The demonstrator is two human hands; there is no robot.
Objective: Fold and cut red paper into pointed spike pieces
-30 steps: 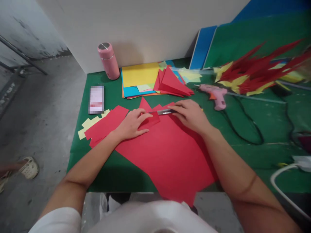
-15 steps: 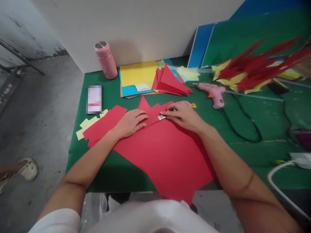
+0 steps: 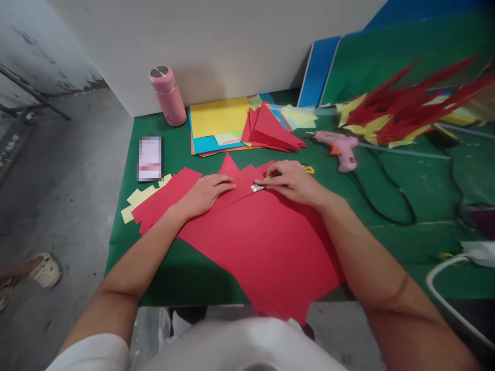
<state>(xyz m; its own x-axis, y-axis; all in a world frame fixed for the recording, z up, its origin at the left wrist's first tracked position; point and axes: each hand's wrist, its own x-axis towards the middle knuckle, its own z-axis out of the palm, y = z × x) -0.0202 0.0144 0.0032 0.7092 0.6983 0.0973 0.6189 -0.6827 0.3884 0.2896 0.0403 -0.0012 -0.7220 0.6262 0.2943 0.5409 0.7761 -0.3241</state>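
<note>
A big sheet of red paper [image 3: 263,247] lies across the table, its lower part hanging over the front edge. My left hand [image 3: 207,193] rests flat on the upper left of the red paper, fingers stretched out and holding nothing. In my right hand [image 3: 294,181] is a utility knife [image 3: 258,187], its silvery front end low against the paper along a straight slanting line. A yellow end of the knife shows behind the hand; most of its handle is hidden by my fingers. Cut red strips [image 3: 168,198] lie beside my left hand over pale yellow pieces [image 3: 141,198].
A pink bottle [image 3: 168,98] and a phone [image 3: 150,158] stand at the left. Behind are coloured sheets [image 3: 220,116] and folded red pieces [image 3: 273,131]. A pink glue gun [image 3: 342,147] with a cord, red paper spikes [image 3: 410,108] and a white plug [image 3: 479,252] are right.
My left hand has shifted slightly, its lower fingers drawn back. More of the knife's yellow end shows behind my right hand. The red paper stays in place.
</note>
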